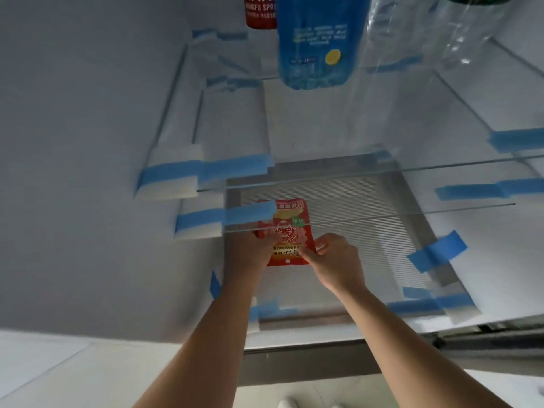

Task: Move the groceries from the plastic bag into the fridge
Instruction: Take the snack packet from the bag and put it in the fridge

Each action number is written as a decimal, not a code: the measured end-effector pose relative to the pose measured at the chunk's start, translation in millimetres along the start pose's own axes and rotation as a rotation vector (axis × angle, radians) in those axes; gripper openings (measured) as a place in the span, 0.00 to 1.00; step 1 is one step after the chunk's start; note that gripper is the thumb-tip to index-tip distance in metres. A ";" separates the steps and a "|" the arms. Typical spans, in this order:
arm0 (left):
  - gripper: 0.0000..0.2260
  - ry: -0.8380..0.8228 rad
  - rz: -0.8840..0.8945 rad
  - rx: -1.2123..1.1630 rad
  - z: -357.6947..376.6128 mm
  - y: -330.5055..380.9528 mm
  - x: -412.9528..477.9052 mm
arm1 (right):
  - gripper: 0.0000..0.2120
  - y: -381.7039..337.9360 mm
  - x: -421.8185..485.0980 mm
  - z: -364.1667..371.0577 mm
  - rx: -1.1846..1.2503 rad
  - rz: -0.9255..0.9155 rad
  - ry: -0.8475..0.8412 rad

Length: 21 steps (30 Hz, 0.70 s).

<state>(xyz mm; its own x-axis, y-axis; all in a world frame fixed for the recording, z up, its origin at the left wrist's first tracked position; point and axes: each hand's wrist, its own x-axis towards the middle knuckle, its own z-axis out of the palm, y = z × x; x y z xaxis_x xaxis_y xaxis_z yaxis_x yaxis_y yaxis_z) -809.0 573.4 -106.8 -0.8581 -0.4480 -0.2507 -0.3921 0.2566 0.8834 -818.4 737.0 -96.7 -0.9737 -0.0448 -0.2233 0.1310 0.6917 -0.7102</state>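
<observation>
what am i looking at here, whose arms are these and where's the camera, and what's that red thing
This is one picture from a camera worn on a person's head, looking down into an open fridge. The two bare arms belong to that person. The left hand and right hand both hold a red packet low in the fridge, under the glass shelves. Blue tape holds the shelves and white foam blocks in place. On a shelf near the top stand a blue bottle, a red-labelled bottle and clear bottles. The plastic bag is not in view.

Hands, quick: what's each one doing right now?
Left hand: closed on the red snack packet.
Right hand: pinching the same packet's near edge.
</observation>
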 end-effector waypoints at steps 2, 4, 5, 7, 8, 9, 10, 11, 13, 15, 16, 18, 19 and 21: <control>0.07 0.017 0.044 0.064 3.1 -1.5 9.8 | 0.15 -4.7 11.3 2.3 0.014 0.052 -0.002; 0.10 0.002 0.068 0.165 6.6 -4.6 17.0 | 0.16 -6.6 20.0 5.5 -0.028 0.094 0.006; 0.11 0.002 0.087 0.219 8.2 -5.7 19.5 | 0.17 -6.5 23.0 7.1 -0.054 0.109 0.014; 0.12 0.023 0.136 0.264 11.4 -3.5 20.7 | 0.16 -6.3 25.6 8.4 -0.095 0.117 0.037; 0.12 0.036 0.161 0.264 12.1 -1.7 19.9 | 0.16 -6.9 25.6 7.5 -0.115 0.109 0.052; 0.12 0.047 0.185 0.263 12.3 0.2 17.9 | 0.16 -7.8 25.2 5.7 -0.136 0.098 0.068; 0.11 0.057 0.207 0.270 12.2 2.0 15.3 | 0.16 -8.2 24.8 3.4 -0.156 0.086 0.080; 0.10 0.072 0.235 0.301 11.4 2.3 13.0 | 0.17 -8.5 23.8 0.4 -0.175 0.073 0.091; 0.10 0.118 0.314 0.452 10.0 0.4 9.0 | 0.17 -8.5 19.2 -7.4 -0.233 0.032 0.105; 0.12 0.136 0.396 0.619 9.0 1.7 0.7 | 0.17 -8.0 10.8 -17.0 -0.318 -0.056 0.122; 0.15 0.132 0.417 0.686 8.8 4.9 -6.6 | 0.17 -7.9 5.5 -22.2 -0.363 -0.110 0.132; 0.23 0.128 0.457 0.858 8.0 11.9 -24.8 | 0.17 -8.3 -6.1 -32.5 -0.449 -0.218 0.144; 0.26 0.123 0.487 0.930 8.1 15.2 -34.8 | 0.16 -8.3 -11.6 -38.0 -0.489 -0.266 0.150; 0.27 0.095 0.570 0.928 7.1 21.3 -54.8 | 0.15 -7.6 -24.1 -49.8 -0.536 -0.319 0.163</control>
<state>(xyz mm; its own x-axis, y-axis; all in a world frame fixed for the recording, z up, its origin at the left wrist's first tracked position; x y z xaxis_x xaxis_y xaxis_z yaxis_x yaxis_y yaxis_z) -772.6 609.5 -77.1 -0.9794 -0.1128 0.1674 -0.0768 0.9751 0.2079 -805.3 768.7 -52.7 -0.9707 -0.2271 0.0784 -0.2401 0.9286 -0.2831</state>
